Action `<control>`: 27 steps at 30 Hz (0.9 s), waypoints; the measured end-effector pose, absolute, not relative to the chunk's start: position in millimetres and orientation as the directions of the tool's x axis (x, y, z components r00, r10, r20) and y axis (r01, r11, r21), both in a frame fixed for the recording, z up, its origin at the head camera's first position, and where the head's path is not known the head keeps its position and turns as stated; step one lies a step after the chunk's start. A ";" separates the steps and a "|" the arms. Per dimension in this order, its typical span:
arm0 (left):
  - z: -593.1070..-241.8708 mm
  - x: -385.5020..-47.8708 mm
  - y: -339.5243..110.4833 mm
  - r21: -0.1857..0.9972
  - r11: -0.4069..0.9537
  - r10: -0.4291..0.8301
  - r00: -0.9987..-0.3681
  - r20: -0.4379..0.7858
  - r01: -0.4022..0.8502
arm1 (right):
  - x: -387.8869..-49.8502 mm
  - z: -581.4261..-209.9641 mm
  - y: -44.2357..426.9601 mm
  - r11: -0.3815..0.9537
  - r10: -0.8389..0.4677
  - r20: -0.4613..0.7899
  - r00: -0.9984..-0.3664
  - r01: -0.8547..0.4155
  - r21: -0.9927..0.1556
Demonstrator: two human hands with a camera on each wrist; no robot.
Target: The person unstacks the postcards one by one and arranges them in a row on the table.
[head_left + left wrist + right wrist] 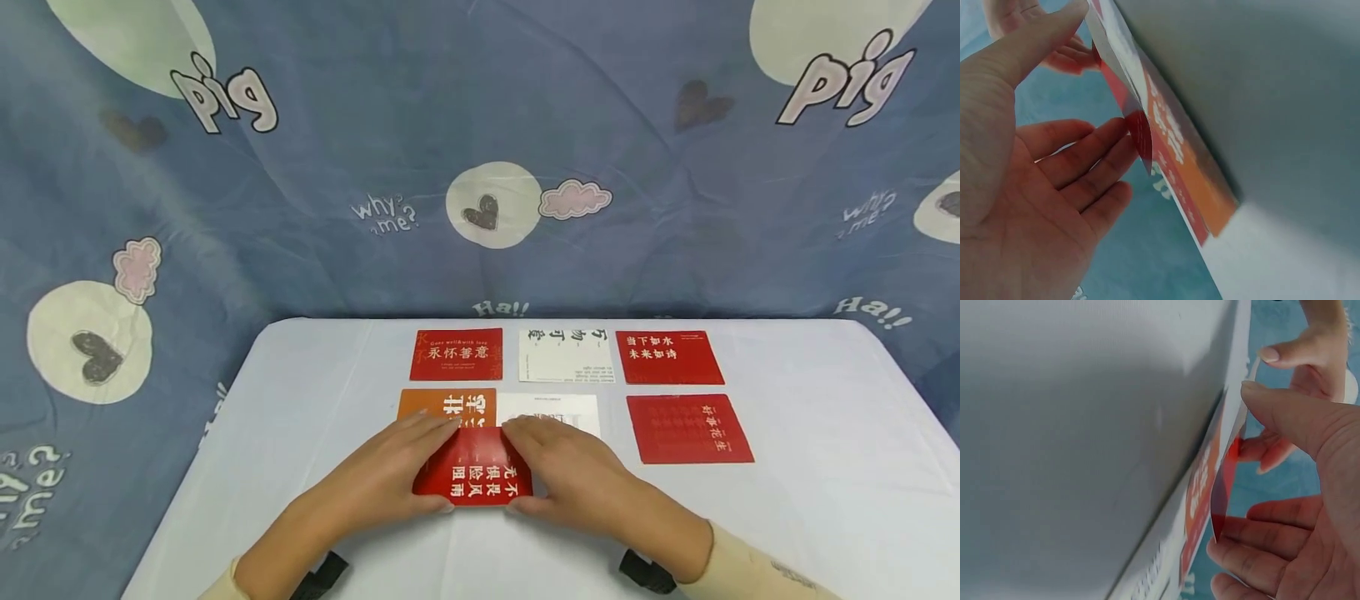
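Observation:
A red card (480,479) with white Chinese characters is held above the white table, between both hands. My left hand (382,467) pinches its left side, thumb at the near edge and fingertips at the far edge. On the opposite side my right hand (577,471) grips it the same way. In the left wrist view the red card (1138,134) appears slightly bowed and clear of the table. Just beyond the hands lie an orange card (427,404) and a white card (551,406), both partly covered by the fingers and the held card.
Along the back of the white table (300,433) lie a red card (457,367), a white printed card (566,367) and another red card (671,371). Nearer on the right rests one more red card (678,429). A blue patterned cloth (337,275) hangs behind the table.

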State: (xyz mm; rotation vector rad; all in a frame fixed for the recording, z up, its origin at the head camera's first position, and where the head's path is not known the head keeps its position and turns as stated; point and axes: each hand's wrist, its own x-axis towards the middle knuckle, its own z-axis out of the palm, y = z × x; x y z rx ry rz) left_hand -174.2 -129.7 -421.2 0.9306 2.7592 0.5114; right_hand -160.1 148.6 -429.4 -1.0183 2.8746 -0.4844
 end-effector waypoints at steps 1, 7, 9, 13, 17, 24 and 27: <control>-421.8 -172.7 -131.7 0.376 0.747 0.611 -0.789 -0.064 0.548 | -159.5 -430.2 147.0 0.733 -0.625 0.053 -0.779 -0.609 -0.304; -425.1 -165.1 -140.4 0.373 0.748 0.609 -0.791 -0.057 0.549 | -155.6 -434.5 137.2 0.721 -0.645 0.055 -0.762 -0.631 -0.284; -426.4 -162.8 -143.2 0.372 0.748 0.609 -0.791 -0.057 0.549 | -154.1 -435.5 133.3 0.716 -0.651 0.058 -0.757 -0.638 -0.282; -428.7 -158.4 -149.6 0.368 0.747 0.610 -0.791 -0.050 0.553 | -150.8 -439.0 126.6 0.709 -0.664 0.068 -0.745 -0.655 -0.261; -430.6 -154.9 -155.6 0.362 0.743 0.617 -0.786 -0.043 0.563 | -148.0 -443.8 121.0 0.708 -0.672 0.062 -0.738 -0.665 -0.239; -433.5 -148.6 -162.8 0.350 0.743 0.620 -0.783 -0.041 0.570 | -142.4 -448.7 113.0 0.706 -0.682 0.054 -0.730 -0.675 -0.213; -434.1 -145.2 -164.6 0.352 0.744 0.618 -0.785 -0.043 0.567 | -139.8 -449.7 110.2 0.705 -0.685 0.050 -0.727 -0.679 -0.204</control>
